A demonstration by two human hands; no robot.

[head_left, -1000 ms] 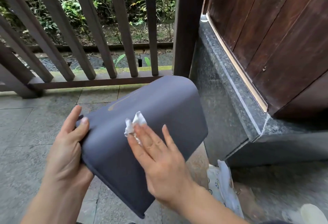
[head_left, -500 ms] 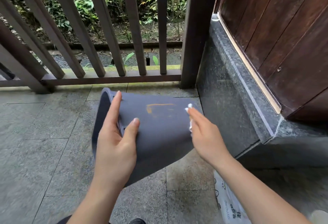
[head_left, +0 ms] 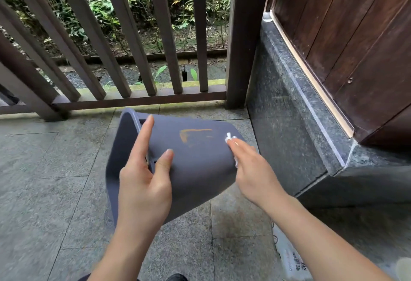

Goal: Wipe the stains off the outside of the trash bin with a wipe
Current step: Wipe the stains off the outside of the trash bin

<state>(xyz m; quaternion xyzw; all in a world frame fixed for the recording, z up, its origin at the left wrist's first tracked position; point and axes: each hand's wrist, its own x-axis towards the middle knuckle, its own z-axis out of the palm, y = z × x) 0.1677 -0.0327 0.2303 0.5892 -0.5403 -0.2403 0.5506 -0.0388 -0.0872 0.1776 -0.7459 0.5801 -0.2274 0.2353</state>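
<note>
Grey trash bin (head_left: 200,169) tipped on its side above the floor (head_left: 44,191), long axis running left to right; orange stain (head_left: 189,135) just left of right hand (head_left: 251,169), pinched on wipe (head_left: 229,137); left hand (head_left: 146,183) clamped on rim, farther off.

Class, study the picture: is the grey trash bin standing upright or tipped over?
Tipped on its side. The trash bin has its open rim facing left, gripped by the left hand, its side wall turned upward.

Grey stone-tile floor (head_left: 44,191)
A printed white plastic bag (head_left: 289,260) lies on it near right; a railing (head_left: 133,100) stands along its far edge.
</note>
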